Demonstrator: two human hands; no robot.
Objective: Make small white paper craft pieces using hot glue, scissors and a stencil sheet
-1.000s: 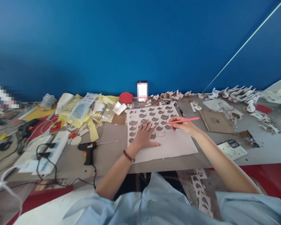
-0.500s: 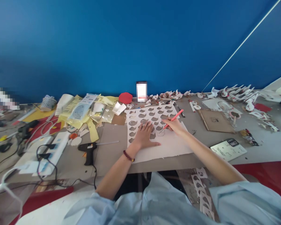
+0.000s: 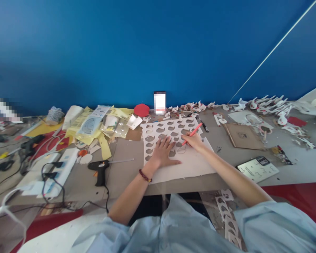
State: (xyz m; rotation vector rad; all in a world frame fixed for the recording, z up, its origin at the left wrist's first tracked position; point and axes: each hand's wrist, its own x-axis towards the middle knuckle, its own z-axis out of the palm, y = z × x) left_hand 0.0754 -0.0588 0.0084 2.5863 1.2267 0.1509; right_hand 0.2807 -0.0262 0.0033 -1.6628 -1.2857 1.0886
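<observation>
A white sheet (image 3: 184,167) lies in front of me, its upper part full of cut-out leaf-like holes. My left hand (image 3: 163,153) rests flat on it, fingers spread, pressing near the lower rows of holes. In my right hand (image 3: 193,140) is a red pen (image 3: 195,129), pinched between thumb and fingers, its tip down at the sheet. A pencil-like outline (image 3: 182,150) is drawn just below the pen tip, beside the holes.
A black glue gun (image 3: 101,172) with its cord lies at left, near power strips (image 3: 64,168). At right are a cardboard piece (image 3: 243,136), a phone (image 3: 258,169) and many white cut-outs (image 3: 268,102). Another phone (image 3: 160,103) stands against the blue wall.
My right hand and the red pen have shifted slightly, the pen's tip moving up and its top end tipping left. The left hand stays in place.
</observation>
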